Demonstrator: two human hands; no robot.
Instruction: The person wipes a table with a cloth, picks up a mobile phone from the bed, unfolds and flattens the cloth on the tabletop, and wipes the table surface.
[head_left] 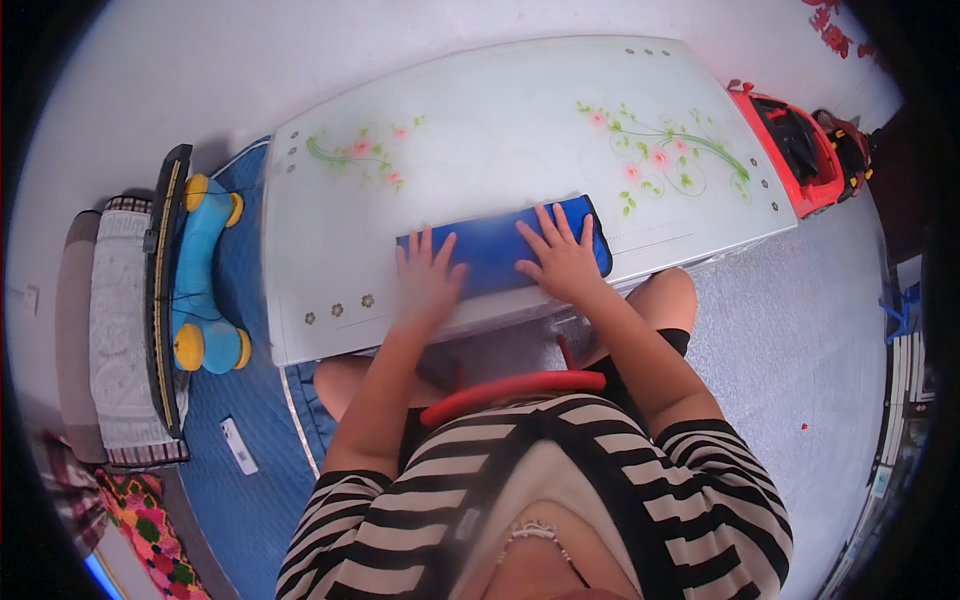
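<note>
A blue folded cloth-like item with black edging [490,262] lies flat at the near edge of a white glass-topped table [500,130]. My left hand [428,280] rests on its left end, fingers spread, with a little blur. On its right part lies my right hand [562,258], fingers apart and flat. Neither hand grips anything. What the blue item is, or whether something is inside it, I cannot tell.
Left of the table are a blue and yellow ride-on toy [205,265], a long dark keyboard-like bar [165,290] and a blue quilted mat [225,420] with a white phone-like object [239,445]. A red toy car [800,160] stands at the far right.
</note>
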